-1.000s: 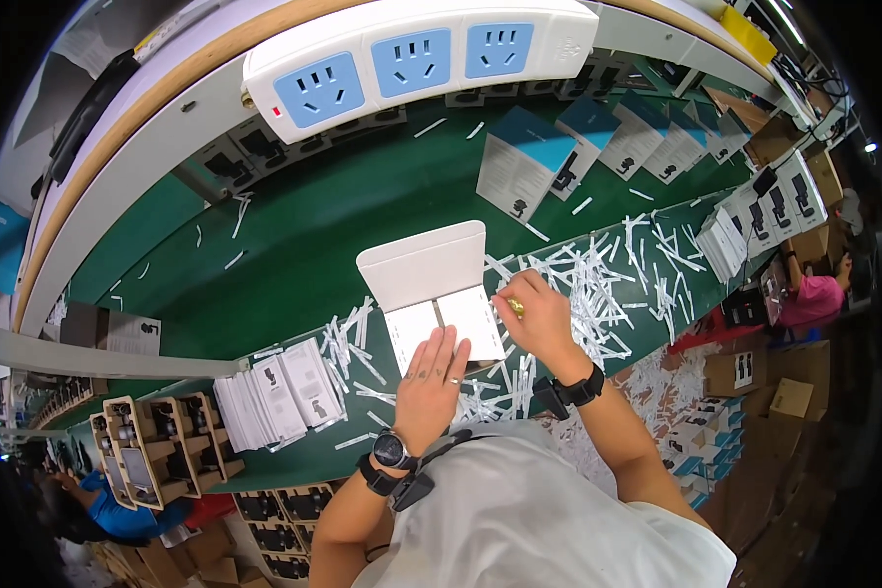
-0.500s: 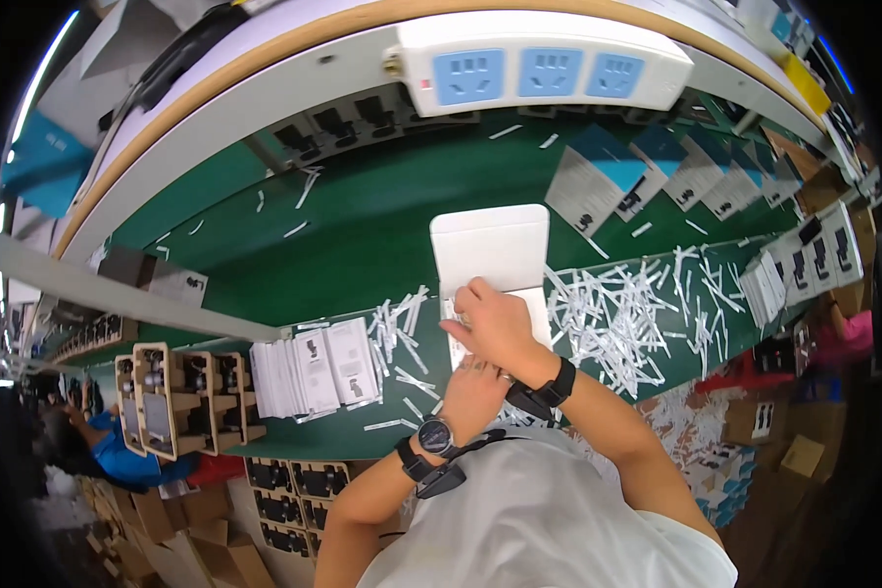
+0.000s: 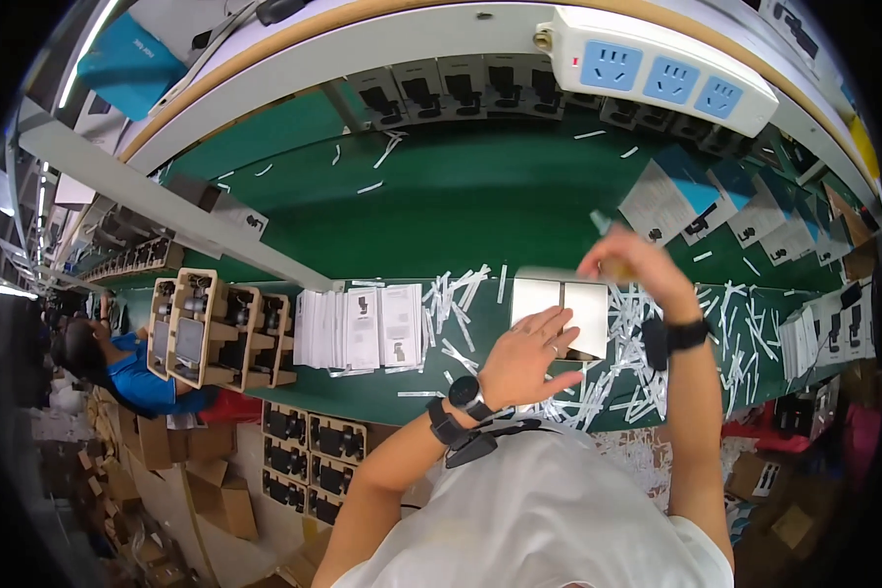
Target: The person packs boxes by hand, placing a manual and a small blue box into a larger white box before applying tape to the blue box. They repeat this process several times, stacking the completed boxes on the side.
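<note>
A white cardboard box (image 3: 586,306) lies on the green bench in front of me, with a narrow dark slit across its top. My left hand (image 3: 531,361) rests on the box's near left part, palm down, fingers stretched out and thumb apart. Just beyond the box's right corner is my right hand (image 3: 647,269), raised and blurred by motion. Its fingers are bent round a slim thing (image 3: 601,222) whose pale end sticks out above them; blur hides its kind. Both wrists wear black straps, and a round watch (image 3: 467,397) sits on the left one.
Paper strips (image 3: 647,363) litter the bench. Folded leaflets (image 3: 363,328) stand in a row at the left, beside stacked moulded trays (image 3: 220,328). Blue-and-white boxes (image 3: 661,196) lean at the back right. A power strip (image 3: 666,73) hangs on the shelf edge. A person in blue (image 3: 137,363) is at far left.
The box's raised white lid has come down. My right hand has left the box and moved up to the right, while my left hand has spread over the box. The whole view has shifted.
</note>
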The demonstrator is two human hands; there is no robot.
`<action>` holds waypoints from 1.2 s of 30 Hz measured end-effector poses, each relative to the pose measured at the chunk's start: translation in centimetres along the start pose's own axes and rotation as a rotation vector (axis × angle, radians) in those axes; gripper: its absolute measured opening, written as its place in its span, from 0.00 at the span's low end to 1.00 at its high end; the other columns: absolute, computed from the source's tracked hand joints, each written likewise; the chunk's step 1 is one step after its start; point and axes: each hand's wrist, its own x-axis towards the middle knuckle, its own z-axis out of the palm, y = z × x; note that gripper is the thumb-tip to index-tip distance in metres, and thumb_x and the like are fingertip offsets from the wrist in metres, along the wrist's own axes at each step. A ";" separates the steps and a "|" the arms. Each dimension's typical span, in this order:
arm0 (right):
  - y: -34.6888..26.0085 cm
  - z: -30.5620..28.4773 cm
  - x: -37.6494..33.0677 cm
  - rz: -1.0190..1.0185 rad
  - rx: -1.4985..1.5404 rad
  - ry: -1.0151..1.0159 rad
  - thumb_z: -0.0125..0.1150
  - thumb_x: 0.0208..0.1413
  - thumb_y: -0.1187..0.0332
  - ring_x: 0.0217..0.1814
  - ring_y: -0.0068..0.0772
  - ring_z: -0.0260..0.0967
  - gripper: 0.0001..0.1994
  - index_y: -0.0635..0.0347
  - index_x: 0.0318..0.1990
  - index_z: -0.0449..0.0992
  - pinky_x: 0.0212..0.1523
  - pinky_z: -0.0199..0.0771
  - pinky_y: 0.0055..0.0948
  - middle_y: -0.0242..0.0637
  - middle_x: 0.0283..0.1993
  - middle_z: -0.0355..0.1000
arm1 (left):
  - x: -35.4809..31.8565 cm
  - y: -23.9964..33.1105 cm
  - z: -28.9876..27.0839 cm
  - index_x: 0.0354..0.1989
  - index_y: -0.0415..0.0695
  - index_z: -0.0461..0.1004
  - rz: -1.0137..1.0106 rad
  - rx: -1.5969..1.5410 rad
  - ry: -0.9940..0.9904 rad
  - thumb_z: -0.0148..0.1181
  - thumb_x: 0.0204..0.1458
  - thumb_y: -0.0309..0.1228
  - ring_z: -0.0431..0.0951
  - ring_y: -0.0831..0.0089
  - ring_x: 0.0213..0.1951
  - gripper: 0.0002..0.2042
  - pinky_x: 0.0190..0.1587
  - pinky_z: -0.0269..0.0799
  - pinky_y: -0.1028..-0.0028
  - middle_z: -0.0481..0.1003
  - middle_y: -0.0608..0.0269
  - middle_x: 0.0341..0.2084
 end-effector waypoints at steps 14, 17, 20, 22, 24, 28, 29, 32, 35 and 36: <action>2.3 9.2 -4.0 -0.384 -0.756 0.297 0.66 0.52 0.59 0.32 0.40 0.71 0.11 0.52 0.32 0.72 0.26 0.68 0.37 0.33 0.30 0.67 | -3.2 -3.0 1.6 0.44 0.41 0.79 -0.311 -0.621 0.065 0.66 0.51 0.29 0.81 0.68 0.40 0.12 0.45 0.76 0.67 0.82 0.58 0.37; 2.8 9.8 -3.8 -0.460 -0.772 0.308 0.67 0.51 0.55 0.33 0.39 0.71 0.14 0.51 0.31 0.71 0.26 0.67 0.38 0.32 0.29 0.65 | -3.8 -2.5 1.2 0.43 0.37 0.79 -0.331 -0.637 0.126 0.64 0.52 0.29 0.82 0.68 0.39 0.12 0.44 0.76 0.67 0.82 0.57 0.36; 2.5 9.9 -3.6 -0.478 -0.696 0.268 0.68 0.49 0.54 0.34 0.38 0.72 0.14 0.51 0.30 0.71 0.27 0.67 0.38 0.30 0.30 0.66 | -4.8 -3.4 1.0 0.40 0.36 0.79 -0.378 -0.733 0.128 0.66 0.51 0.29 0.80 0.72 0.37 0.11 0.42 0.74 0.70 0.81 0.62 0.36; 2.9 9.6 -3.7 -0.460 -0.615 0.185 0.70 0.47 0.55 0.34 0.38 0.73 0.14 0.50 0.30 0.72 0.28 0.67 0.38 0.29 0.30 0.68 | -3.5 -2.7 1.1 0.40 0.37 0.78 -0.334 -0.764 0.151 0.67 0.50 0.29 0.78 0.74 0.35 0.12 0.41 0.74 0.71 0.80 0.63 0.34; 3.2 9.6 -3.7 -0.451 -0.600 0.164 0.71 0.46 0.55 0.34 0.39 0.73 0.14 0.50 0.30 0.73 0.28 0.68 0.38 0.28 0.30 0.69 | -3.3 -3.1 1.3 0.40 0.37 0.78 -0.309 -0.768 0.175 0.67 0.49 0.30 0.78 0.74 0.35 0.12 0.40 0.74 0.71 0.80 0.64 0.34; 2.3 9.2 -4.0 -0.363 -0.479 0.097 0.73 0.47 0.57 0.35 0.32 0.75 0.14 0.52 0.32 0.74 0.31 0.71 0.32 0.29 0.32 0.73 | -4.2 -3.3 1.3 0.41 0.36 0.77 -0.400 -0.760 0.177 0.68 0.49 0.30 0.78 0.73 0.35 0.14 0.40 0.73 0.71 0.79 0.63 0.33; 2.7 9.0 -4.1 -0.398 -0.167 0.150 0.73 0.49 0.59 0.36 0.29 0.75 0.14 0.54 0.34 0.75 0.34 0.73 0.30 0.30 0.34 0.74 | -4.7 -3.2 1.2 0.43 0.35 0.76 -0.489 -0.790 0.230 0.67 0.49 0.30 0.78 0.72 0.36 0.15 0.41 0.73 0.71 0.80 0.63 0.34; 6.5 5.7 -7.0 -0.446 0.584 0.364 0.64 0.61 0.61 0.40 0.23 0.73 0.11 0.57 0.44 0.75 0.39 0.75 0.26 0.33 0.37 0.75 | -4.7 -2.9 2.3 0.48 0.33 0.75 -0.443 -0.637 0.242 0.62 0.53 0.24 0.78 0.70 0.40 0.15 0.46 0.74 0.68 0.79 0.58 0.41; 7.8 0.4 -13.5 0.494 -0.449 0.679 0.41 0.60 0.32 0.41 0.40 0.78 0.37 0.62 0.40 0.80 0.40 0.75 0.40 0.47 0.38 0.79 | -4.0 -2.8 3.4 0.45 0.38 0.79 -0.228 -0.236 0.252 0.74 0.44 0.31 0.66 0.54 0.61 0.19 0.62 0.61 0.56 0.74 0.46 0.51; 7.4 0.6 -14.8 0.912 -0.994 0.546 0.44 0.57 0.30 0.40 0.52 0.78 0.39 0.64 0.42 0.80 0.42 0.74 0.46 0.49 0.36 0.79 | -3.5 -2.4 3.3 0.42 0.42 0.81 -0.192 -0.231 0.307 0.77 0.40 0.35 0.62 0.47 0.63 0.20 0.61 0.61 0.53 0.72 0.48 0.53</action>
